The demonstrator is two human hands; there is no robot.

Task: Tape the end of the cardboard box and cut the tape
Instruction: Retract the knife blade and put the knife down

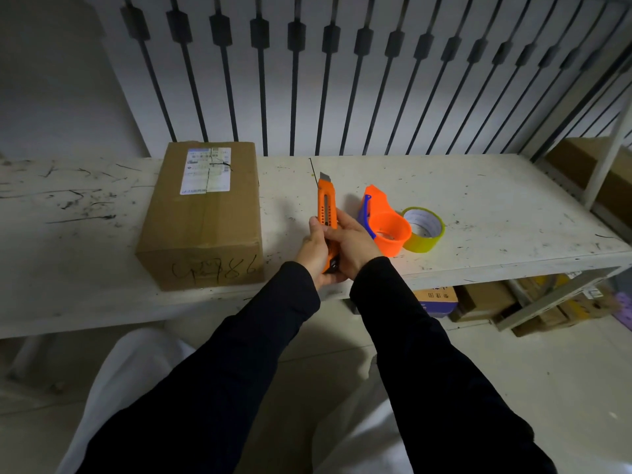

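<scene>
Both hands, left (316, 249) and right (354, 248), clasp the knife (327, 213) (blade out, pointing away); box (205, 213) lies left, tape (424, 229) right, nearer.

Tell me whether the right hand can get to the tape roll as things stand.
Probably not right away: the right hand and left hand both grip the orange utility knife. The tape roll lies close, behind the orange tape dispenser, otherwise unobstructed.

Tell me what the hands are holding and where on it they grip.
Both the left hand and right hand hold the orange utility knife by the lower half of its handle, blade end pointing away, up.
</scene>
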